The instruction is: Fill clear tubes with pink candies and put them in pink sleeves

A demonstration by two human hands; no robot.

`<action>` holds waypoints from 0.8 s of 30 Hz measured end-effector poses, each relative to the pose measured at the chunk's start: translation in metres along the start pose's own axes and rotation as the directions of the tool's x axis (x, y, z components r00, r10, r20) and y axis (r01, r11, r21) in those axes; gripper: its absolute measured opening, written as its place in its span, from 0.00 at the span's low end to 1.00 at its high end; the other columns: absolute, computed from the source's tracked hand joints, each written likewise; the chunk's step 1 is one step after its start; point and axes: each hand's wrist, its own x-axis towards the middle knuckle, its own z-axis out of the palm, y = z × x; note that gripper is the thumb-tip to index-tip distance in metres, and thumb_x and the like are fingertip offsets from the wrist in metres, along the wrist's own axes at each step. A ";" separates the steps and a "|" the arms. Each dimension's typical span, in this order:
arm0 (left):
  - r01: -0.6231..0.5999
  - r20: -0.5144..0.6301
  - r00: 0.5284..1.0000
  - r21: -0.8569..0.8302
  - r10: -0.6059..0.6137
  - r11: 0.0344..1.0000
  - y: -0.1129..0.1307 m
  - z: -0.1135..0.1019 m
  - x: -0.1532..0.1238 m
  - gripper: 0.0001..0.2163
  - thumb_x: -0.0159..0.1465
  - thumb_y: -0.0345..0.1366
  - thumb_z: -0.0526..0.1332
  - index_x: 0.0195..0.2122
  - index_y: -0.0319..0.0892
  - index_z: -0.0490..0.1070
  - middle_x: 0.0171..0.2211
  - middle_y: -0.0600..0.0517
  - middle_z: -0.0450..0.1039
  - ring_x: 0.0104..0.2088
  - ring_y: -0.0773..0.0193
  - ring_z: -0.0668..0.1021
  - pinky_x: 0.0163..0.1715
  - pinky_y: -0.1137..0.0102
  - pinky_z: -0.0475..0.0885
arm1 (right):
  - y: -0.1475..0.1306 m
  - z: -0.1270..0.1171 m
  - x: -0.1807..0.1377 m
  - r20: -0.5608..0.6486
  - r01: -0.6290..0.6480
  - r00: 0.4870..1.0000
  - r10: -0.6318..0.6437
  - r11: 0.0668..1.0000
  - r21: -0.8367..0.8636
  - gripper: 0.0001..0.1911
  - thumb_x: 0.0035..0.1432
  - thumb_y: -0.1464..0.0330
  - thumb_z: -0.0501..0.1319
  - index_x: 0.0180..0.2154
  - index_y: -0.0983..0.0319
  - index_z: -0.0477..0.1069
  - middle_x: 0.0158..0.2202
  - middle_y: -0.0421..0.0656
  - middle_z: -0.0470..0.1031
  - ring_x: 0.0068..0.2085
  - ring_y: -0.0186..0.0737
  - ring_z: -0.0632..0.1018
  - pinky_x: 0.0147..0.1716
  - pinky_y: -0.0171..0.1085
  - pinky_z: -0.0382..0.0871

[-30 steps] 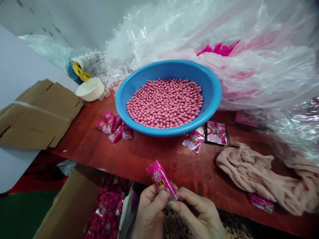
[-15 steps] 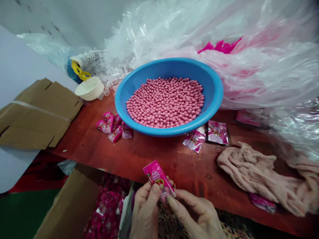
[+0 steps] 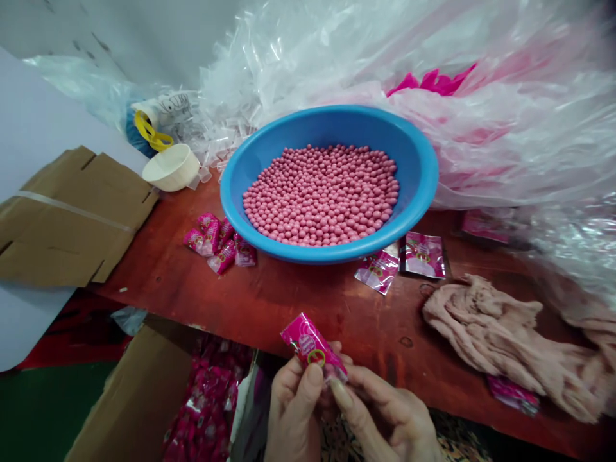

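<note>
A small pink printed sachet [image 3: 305,337] is held between both hands over the table's front edge. My left hand [image 3: 297,410] pinches its lower left side, thumb on the front. The fingers and thumb of my right hand [image 3: 385,410] close on its lower right end, where the film looks clear. Beyond the hands stands a blue basin [image 3: 332,253] with many round pink balls [image 3: 322,199] in it. Flat pink sachets [image 3: 378,271] lie at the basin's right front. Several plump pink packets [image 3: 216,244] are heaped at its left.
Below the table's left edge is a cardboard box [image 3: 139,391] with many pink packets [image 3: 206,398]. A crumpled pinkish cloth [image 3: 510,340] lies at right. A white bowl [image 3: 171,170], flattened cardboard [image 3: 72,218] and clear plastic bags [image 3: 312,58] stand around the back and left.
Both hands and the sachet have shifted slightly right and down in the picture. The grip of each hand stays much the same. The view itself has moved a little.
</note>
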 end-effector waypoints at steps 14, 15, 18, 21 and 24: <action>0.026 -0.051 0.998 0.014 -0.025 1.000 0.008 0.011 0.002 0.15 0.52 0.46 0.68 0.31 0.36 0.78 0.34 0.42 0.78 0.41 0.50 0.78 0.45 0.59 0.70 | 0.007 0.002 0.007 0.225 -0.155 0.968 0.111 0.970 0.188 0.12 0.59 0.64 0.58 0.42 0.59 0.77 0.31 0.42 0.81 0.30 0.36 0.80 0.32 0.28 0.74; 0.027 -0.056 0.998 0.010 -0.027 1.000 0.008 0.012 0.002 0.15 0.52 0.45 0.68 0.31 0.37 0.78 0.34 0.42 0.78 0.41 0.50 0.78 0.46 0.59 0.70 | 0.007 0.002 0.007 0.221 -0.152 0.969 0.109 0.970 0.190 0.12 0.59 0.64 0.58 0.41 0.59 0.77 0.30 0.42 0.80 0.30 0.36 0.80 0.32 0.28 0.74; -0.018 -0.059 0.998 0.010 0.019 1.000 0.007 0.013 0.002 0.13 0.52 0.44 0.69 0.30 0.37 0.78 0.33 0.43 0.79 0.41 0.50 0.78 0.46 0.59 0.70 | 0.005 0.002 0.007 0.211 -0.139 0.973 0.097 0.971 0.195 0.12 0.58 0.63 0.59 0.40 0.60 0.77 0.29 0.42 0.79 0.30 0.36 0.80 0.33 0.29 0.74; -0.075 -0.064 0.995 0.015 0.076 0.997 0.004 0.012 0.002 0.13 0.52 0.44 0.68 0.30 0.38 0.79 0.33 0.43 0.79 0.40 0.51 0.78 0.47 0.59 0.70 | 0.003 0.004 0.007 0.171 -0.135 0.980 0.101 0.970 0.203 0.12 0.56 0.63 0.60 0.39 0.61 0.77 0.27 0.42 0.78 0.29 0.36 0.79 0.33 0.30 0.74; -0.084 -0.070 0.994 0.013 0.085 0.996 0.000 0.012 0.001 0.13 0.52 0.44 0.68 0.31 0.38 0.79 0.33 0.42 0.79 0.41 0.51 0.78 0.48 0.58 0.69 | 0.004 0.004 0.007 0.164 -0.160 0.978 0.131 0.970 0.181 0.11 0.53 0.62 0.62 0.34 0.63 0.77 0.26 0.42 0.77 0.28 0.36 0.78 0.30 0.29 0.74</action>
